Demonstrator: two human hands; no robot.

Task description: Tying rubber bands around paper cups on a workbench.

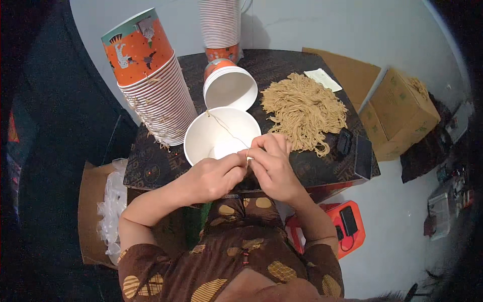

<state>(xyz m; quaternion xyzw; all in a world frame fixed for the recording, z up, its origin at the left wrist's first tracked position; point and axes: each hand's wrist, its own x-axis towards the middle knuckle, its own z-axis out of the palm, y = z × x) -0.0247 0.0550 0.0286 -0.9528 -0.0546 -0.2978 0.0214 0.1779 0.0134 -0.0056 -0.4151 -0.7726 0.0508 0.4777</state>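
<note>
A white-lined paper bucket (195, 141) stands at the table's front edge, its mouth tilted toward me. A thin tan string (220, 122) hangs from the far left of its rim and crosses the mouth to my fingers. My right hand (275, 168) pinches the string's end at the near right rim. Beside it my left hand (217, 177) is closed, thumb and forefinger pressed together at the same spot; the fingertips of both hands meet, and the knot or hole there is hidden. Just behind lies another bucket (229, 88) on its side, its orange outside partly showing.
A tall leaning stack of orange buckets (160, 100) with strings stands at left, another stack (220, 25) at the back. To the right are a heap of tan strings (306, 110) and a white paper (323, 79). Cardboard boxes (402, 113) stand beyond; a red stool (354, 221) is below.
</note>
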